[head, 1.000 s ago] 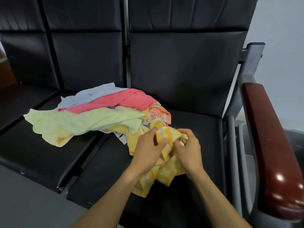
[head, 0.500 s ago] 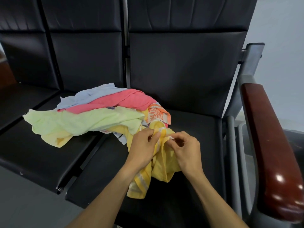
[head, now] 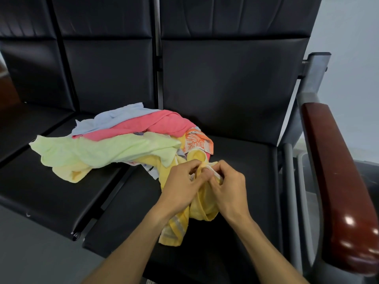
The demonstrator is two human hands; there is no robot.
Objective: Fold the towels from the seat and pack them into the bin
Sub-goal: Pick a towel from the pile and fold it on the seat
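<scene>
Hands: left hand [head: 180, 189] and right hand [head: 227, 188], fingers curled, both pinching the yellow striped towel [head: 202, 208] at its top edge.
Towel position: hangs below the knuckles over the black seat [head: 242, 167].
Pile [head: 114, 144]: about six more towels, just left of the hands.

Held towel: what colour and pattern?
Yellow towel with pale stripes near its edge; head view.

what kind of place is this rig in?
Probably a waiting area or lobby: black padded seats joined in a row, a glossy dark-red wooden armrest on a grey metal frame, a plain pale wall.
</scene>
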